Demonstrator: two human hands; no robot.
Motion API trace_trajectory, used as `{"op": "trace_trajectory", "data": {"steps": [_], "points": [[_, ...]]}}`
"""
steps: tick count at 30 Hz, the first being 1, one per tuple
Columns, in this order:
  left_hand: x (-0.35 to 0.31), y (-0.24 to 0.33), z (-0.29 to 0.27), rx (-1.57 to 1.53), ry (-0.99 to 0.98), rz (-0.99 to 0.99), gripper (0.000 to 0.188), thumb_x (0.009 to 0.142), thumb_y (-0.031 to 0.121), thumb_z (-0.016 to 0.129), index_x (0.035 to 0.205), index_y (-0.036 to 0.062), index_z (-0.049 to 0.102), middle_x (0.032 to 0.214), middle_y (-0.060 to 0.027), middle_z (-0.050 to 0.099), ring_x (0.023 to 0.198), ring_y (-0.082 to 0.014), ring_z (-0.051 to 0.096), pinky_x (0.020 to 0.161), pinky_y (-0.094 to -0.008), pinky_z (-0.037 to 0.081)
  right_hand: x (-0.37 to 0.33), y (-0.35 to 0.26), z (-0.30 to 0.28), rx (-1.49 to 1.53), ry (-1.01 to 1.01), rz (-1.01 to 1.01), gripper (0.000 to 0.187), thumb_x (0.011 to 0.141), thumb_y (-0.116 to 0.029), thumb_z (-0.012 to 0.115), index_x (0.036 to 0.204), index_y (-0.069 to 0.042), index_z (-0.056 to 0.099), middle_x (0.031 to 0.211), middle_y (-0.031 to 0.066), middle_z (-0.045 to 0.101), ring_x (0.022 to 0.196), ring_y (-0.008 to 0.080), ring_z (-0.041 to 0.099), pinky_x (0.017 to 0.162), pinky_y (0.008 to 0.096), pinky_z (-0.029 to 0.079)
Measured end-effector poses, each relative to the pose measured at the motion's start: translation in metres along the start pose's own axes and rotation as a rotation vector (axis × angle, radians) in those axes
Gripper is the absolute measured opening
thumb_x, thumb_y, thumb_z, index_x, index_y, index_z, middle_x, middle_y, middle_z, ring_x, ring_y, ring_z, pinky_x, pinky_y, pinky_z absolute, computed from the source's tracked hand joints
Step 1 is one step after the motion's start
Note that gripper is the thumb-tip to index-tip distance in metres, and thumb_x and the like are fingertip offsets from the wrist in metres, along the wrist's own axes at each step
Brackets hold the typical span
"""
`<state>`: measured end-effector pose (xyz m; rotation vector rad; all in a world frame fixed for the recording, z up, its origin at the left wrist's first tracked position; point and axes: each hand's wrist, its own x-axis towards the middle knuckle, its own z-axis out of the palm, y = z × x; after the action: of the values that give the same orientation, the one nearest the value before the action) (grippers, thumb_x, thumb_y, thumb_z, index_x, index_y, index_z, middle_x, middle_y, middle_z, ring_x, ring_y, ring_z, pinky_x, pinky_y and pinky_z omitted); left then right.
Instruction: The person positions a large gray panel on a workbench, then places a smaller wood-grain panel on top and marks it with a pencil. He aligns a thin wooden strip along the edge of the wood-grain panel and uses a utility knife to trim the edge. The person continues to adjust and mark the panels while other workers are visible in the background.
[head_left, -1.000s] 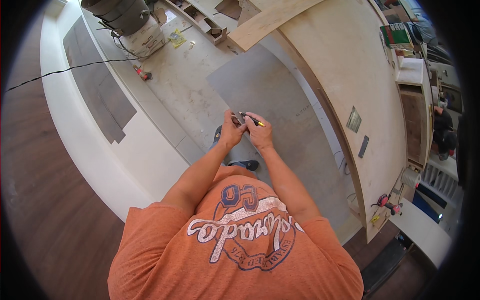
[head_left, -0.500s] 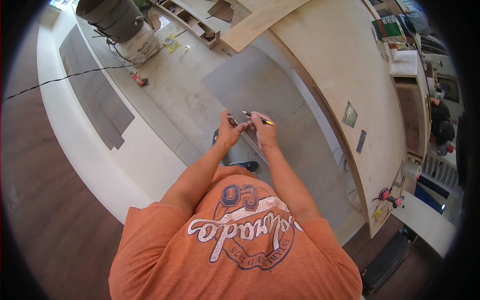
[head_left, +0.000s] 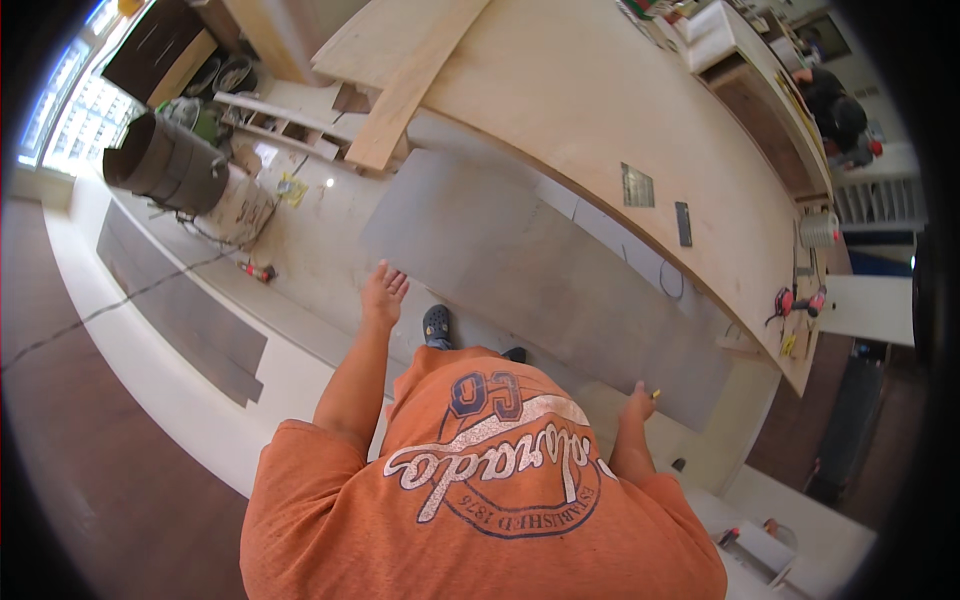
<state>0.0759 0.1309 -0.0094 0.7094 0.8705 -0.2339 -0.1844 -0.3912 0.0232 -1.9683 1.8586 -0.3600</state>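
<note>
A large grey sheet (head_left: 500,250) lies lengthwise in front of me, alongside a wooden worktable. My left hand (head_left: 383,295) is open, fingers stretched, at the sheet's left end by its near edge; whether it touches the sheet I cannot tell. Far to the right, my right hand (head_left: 637,405) is closed at the sheet's near edge. The yellow end of a pencil (head_left: 656,395) sticks out of it, and the rest is hidden by the hand. My dark clog (head_left: 437,325) shows below the sheet.
The wooden worktable (head_left: 560,130) carries a small metal plate (head_left: 637,186), a dark flat bar (head_left: 683,224) and a red power tool (head_left: 785,300). A long board (head_left: 415,85) overhangs its left end. A large dark bucket (head_left: 165,165) stands at left, with a cable nearby. Another person (head_left: 845,115) is far right.
My hands have parted from close together: the left moved left to the sheet's end, the right moved far right with the pencil. The view has swung, showing more on the left.
</note>
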Motion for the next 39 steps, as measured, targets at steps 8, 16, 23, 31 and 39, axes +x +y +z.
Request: {"op": "trace_trajectory", "data": {"steps": [8, 16, 23, 31, 39], "points": [[0.042, 0.023, -0.009, 0.230, -0.058, 0.005, 0.036, 0.094, 0.020, 0.059, 0.122, 0.0017, 0.045, 0.119, -0.0153, 0.051, 0.110, -0.0298, 0.053, 0.091, -0.0394, 0.048, -0.008, 0.045, -0.018, 0.785, -0.140, 0.693, 0.036, 0.083, -0.029, 0.075, 0.095, 0.002, 0.060, 0.090, 0.0107, 0.065, 0.053, 0.0098, 0.040, 0.046, 0.0272, 0.032], [0.018, 0.048, -0.015, 0.271, -0.036, 0.041, 0.022, 0.092, 0.013, 0.060, 0.108, 0.0030, 0.049, 0.103, -0.0101, 0.056, 0.090, -0.0261, 0.058, 0.076, -0.0366, 0.051, 0.003, 0.025, -0.015, 0.827, -0.119, 0.816, 0.027, 0.083, -0.025, 0.075, 0.093, -0.005, 0.060, 0.081, 0.0069, 0.061, 0.050, 0.0088, 0.037, 0.042, 0.0259, 0.028], [-0.023, 0.050, 0.008, 0.314, -0.047, 0.056, 0.014, 0.093, 0.011, 0.058, 0.104, 0.0074, 0.050, 0.095, -0.0049, 0.057, 0.084, -0.0212, 0.059, 0.075, -0.0342, 0.051, 0.015, 0.044, -0.016, 0.818, -0.227, 0.746, 0.021, 0.086, -0.024, 0.071, 0.086, -0.008, 0.058, 0.067, -0.0018, 0.050, 0.048, 0.0078, 0.037, 0.042, 0.0227, 0.027], [-0.028, 0.047, -0.001, 0.315, -0.042, 0.067, 0.014, 0.094, 0.011, 0.057, 0.105, 0.0060, 0.052, 0.095, -0.0051, 0.058, 0.083, -0.0204, 0.059, 0.076, -0.0328, 0.051, 0.024, 0.040, -0.008, 0.739, -0.301, 0.781, 0.015, 0.091, -0.024, 0.067, 0.090, -0.012, 0.059, 0.072, -0.0049, 0.053, 0.048, 0.0065, 0.032, 0.043, 0.0221, 0.024], [-0.018, 0.038, -0.025, 0.430, 0.061, 0.057, 0.018, 0.093, 0.006, 0.053, 0.108, -0.0029, 0.049, 0.097, -0.0134, 0.057, 0.087, -0.0269, 0.060, 0.077, -0.0372, 0.053, 0.019, 0.060, -0.011, 0.723, -0.302, 0.768, 0.016, 0.092, -0.024, 0.065, 0.097, -0.010, 0.060, 0.082, -0.0039, 0.055, 0.053, 0.0075, 0.033, 0.045, 0.0232, 0.026]]}}
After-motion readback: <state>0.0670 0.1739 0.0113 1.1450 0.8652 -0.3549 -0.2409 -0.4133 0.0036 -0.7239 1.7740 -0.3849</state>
